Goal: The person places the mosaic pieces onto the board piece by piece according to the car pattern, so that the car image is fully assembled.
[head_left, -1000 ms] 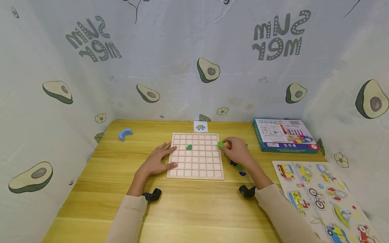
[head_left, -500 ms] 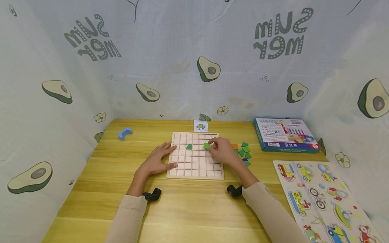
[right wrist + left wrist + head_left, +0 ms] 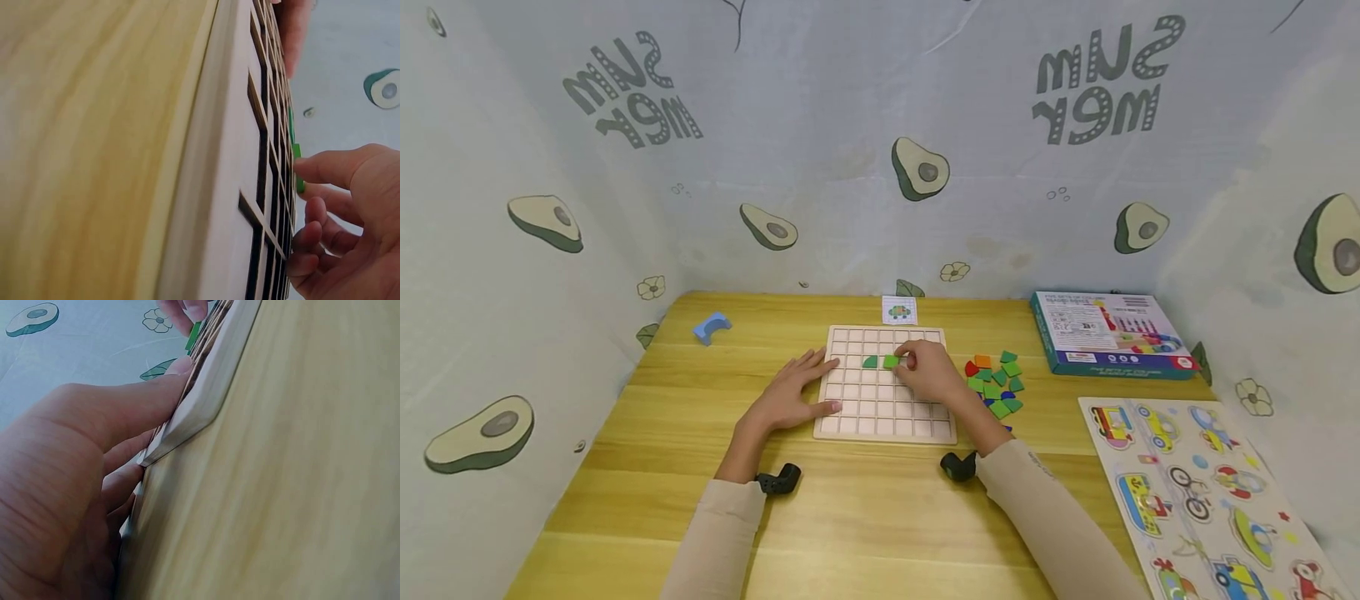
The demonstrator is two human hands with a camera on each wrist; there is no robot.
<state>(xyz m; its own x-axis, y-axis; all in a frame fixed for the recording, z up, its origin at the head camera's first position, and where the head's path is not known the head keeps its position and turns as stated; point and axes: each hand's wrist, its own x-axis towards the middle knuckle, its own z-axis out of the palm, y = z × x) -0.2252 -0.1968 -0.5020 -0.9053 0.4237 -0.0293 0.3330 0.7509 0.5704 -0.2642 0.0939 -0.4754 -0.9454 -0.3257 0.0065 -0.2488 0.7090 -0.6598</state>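
Observation:
A wooden grid board (image 3: pixel 880 427) lies on the table, divided into small square cells. One dark green quarter-round tile (image 3: pixel 870 362) sits in a cell in the upper left part. Just right of it, my right hand (image 3: pixel 928 371) pinches a light green square tile (image 3: pixel 891 362) between thumb and index finger, right at the cells. In the right wrist view, that tile (image 3: pixel 298 167) stands on edge to the camera at the fingertips. My left hand (image 3: pixel 790 393) rests on the board's left edge, fingers spread and thumb (image 3: pixel 144 403) lying over the rim.
Several loose tiles (image 3: pixel 992 390), green, orange, red and blue, lie right of the board. Behind it is a small turtle pattern card (image 3: pixel 899 311). A blue arch block (image 3: pixel 711 327) is at the far left, a box (image 3: pixel 1112 333) and picture puzzle board (image 3: pixel 1195 483) at the right.
My right hand has carried the light green tile leftward from the board's right edge to beside the dark green tile. The loose tiles have come into view. My left hand has stayed put.

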